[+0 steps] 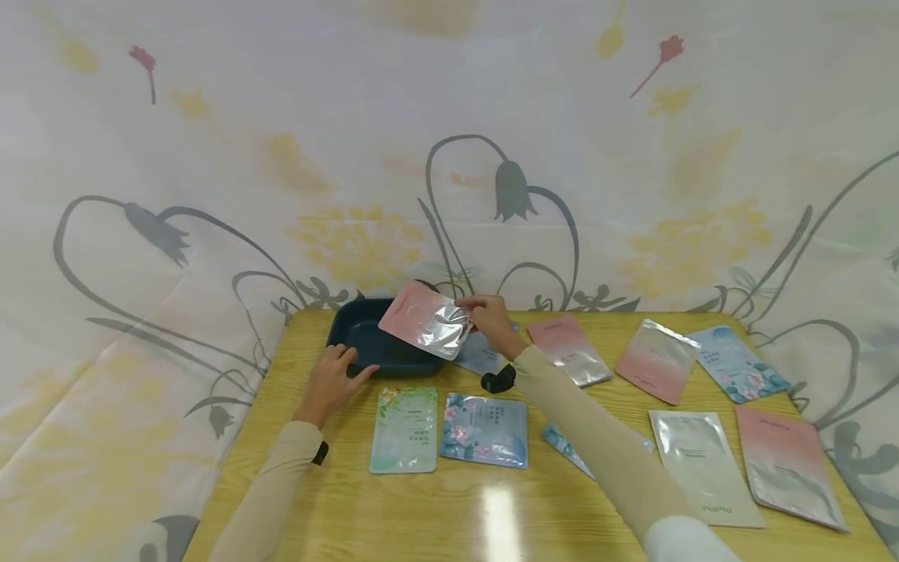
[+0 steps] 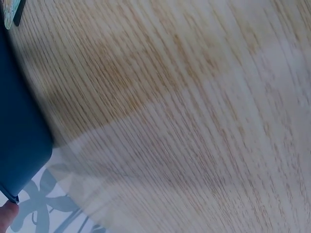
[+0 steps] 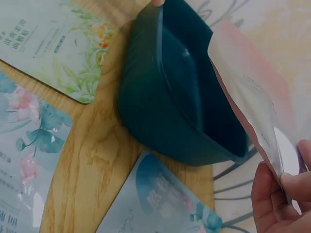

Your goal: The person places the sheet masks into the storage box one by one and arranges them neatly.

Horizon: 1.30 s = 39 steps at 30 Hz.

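A pink and silver face mask packet (image 1: pixel 424 318) hangs tilted over the dark teal bin (image 1: pixel 403 368), partly covering its opening in the head view. My right hand (image 1: pixel 494 321) pinches the packet by its silver end; thumb and fingers (image 3: pixel 265 199) show on it in the right wrist view. At the bin's front left corner, my left hand (image 1: pixel 330 382) grips the rim. Only a fingertip (image 2: pixel 7 213) of it shows at the rim in the left wrist view. The bin's near inside, seen from the right wrist, shows bare floor.
Several face mask packets lie spread on the wooden table: a green one (image 1: pixel 403 431) and a blue floral one (image 1: pixel 485 431) in front, pink ones (image 1: pixel 569 349) and a pale one (image 1: pixel 705 468) to the right. A patterned cloth (image 1: pixel 449 156) hangs behind the table.
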Each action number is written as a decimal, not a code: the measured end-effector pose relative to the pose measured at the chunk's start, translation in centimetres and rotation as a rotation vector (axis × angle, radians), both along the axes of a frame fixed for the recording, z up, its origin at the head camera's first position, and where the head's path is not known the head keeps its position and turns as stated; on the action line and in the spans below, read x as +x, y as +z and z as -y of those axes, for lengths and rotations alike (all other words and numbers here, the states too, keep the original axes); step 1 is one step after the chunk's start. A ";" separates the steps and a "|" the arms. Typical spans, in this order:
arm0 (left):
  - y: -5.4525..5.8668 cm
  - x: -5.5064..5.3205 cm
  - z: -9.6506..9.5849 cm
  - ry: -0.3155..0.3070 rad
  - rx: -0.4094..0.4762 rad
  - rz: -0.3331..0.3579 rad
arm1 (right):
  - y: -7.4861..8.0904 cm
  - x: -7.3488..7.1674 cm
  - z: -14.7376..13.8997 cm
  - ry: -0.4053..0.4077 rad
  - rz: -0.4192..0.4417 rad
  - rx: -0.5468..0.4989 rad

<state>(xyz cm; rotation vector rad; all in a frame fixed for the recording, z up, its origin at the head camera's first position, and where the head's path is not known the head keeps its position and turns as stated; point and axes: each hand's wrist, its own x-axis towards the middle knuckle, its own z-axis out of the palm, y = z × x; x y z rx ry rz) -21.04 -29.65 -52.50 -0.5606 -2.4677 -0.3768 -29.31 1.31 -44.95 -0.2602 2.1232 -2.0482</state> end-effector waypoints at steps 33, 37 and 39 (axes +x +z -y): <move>0.5 0.1 -0.1 0.075 0.046 0.129 | -3.1 -3.3 7.0 0.198 -0.328 0.561; 0.8 0.2 -0.3 0.102 0.047 0.179 | -3.8 -3.3 7.6 0.178 -0.446 0.729; 1.0 0.2 -0.4 0.107 0.046 0.201 | -4.2 -3.4 7.8 0.167 -0.472 0.804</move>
